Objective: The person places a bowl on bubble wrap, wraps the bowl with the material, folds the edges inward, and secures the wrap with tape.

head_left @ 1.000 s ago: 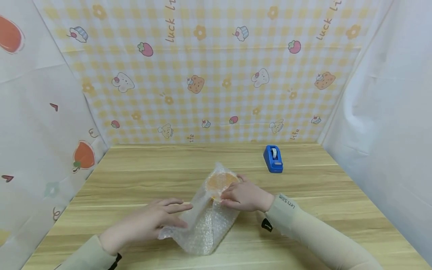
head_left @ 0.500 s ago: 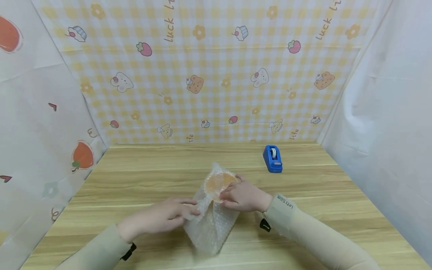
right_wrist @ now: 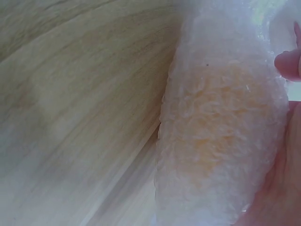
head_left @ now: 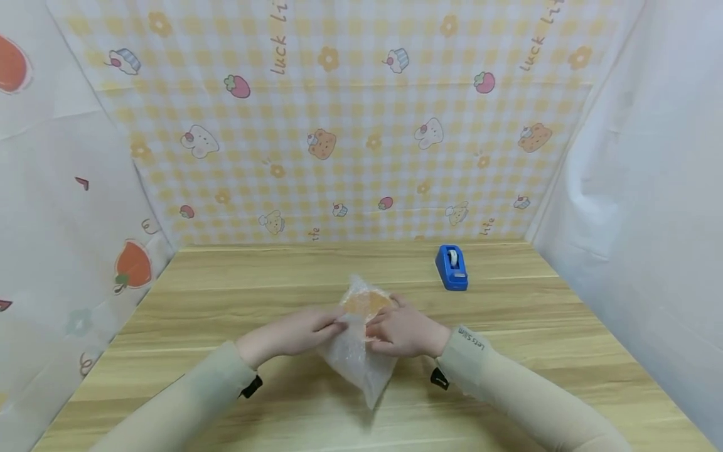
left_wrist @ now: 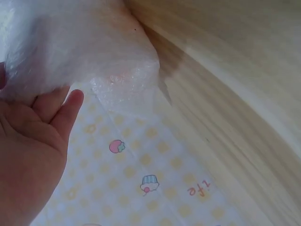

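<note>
A sheet of bubble wrap (head_left: 353, 359) is folded round a round orange object (head_left: 366, 302) in the middle of the table. Only the orange top shows through the layers, so its kind is unclear. My left hand (head_left: 302, 331) pinches the left part of the wrap, fingers partly behind the sheet in the left wrist view. On the other side, my right hand (head_left: 409, 329) grips the wrapped object, its fingers pressing the wrap on top. Through the bubble wrap (right_wrist: 211, 188), the right wrist view shows the object's orange side. A loose wrap corner points toward the front edge.
A blue tape dispenser (head_left: 452, 268) with a roll of tape stands at the back right of the wooden table (head_left: 254, 276). A checked cloth (head_left: 361, 157) hangs behind the table, and white cloths hang at both sides.
My left hand has moved right and up, carrying the loose left flap of bubble wrap over toward the orange object. The right hand has kept its hold.
</note>
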The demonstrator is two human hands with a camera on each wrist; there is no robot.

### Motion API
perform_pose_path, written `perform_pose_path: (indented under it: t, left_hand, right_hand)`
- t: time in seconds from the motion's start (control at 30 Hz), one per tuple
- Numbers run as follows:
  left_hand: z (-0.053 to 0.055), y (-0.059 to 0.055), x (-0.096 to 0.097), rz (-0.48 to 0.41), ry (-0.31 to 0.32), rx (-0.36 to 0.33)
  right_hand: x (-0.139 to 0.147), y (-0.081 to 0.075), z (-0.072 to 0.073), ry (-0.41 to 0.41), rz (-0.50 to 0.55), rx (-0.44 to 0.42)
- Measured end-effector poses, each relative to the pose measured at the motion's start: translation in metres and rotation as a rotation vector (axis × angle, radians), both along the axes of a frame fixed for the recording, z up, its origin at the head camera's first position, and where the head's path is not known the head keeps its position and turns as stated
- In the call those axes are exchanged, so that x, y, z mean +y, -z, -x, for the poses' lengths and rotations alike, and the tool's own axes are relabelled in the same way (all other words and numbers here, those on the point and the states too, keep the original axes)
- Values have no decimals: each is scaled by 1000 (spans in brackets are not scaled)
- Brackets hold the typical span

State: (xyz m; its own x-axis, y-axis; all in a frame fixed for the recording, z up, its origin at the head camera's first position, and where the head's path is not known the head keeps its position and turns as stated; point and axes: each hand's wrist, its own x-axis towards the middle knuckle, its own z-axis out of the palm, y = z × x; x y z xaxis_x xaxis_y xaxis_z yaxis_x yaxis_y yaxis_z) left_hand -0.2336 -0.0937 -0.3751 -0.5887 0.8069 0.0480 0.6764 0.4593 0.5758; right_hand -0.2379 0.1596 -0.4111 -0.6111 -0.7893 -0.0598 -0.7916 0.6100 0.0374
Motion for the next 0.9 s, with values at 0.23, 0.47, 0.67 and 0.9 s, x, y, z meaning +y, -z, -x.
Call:
perform_pose_path:
  t: [0.23, 0.47, 0.67, 0.9]
  left_hand:
    - [21, 2, 26, -53, -48, 64]
    - [36, 7, 47, -41, -148, 264]
    - [41, 17, 56, 50, -262, 310]
    - [43, 25, 62, 136, -332, 298]
  right_hand:
    - [0, -3, -2, 8, -9, 46]
    - [4, -3, -6, 101, 63, -44]
    - [4, -2, -6, 133, 68, -83]
    - [3, -2, -7, 119, -6, -50]
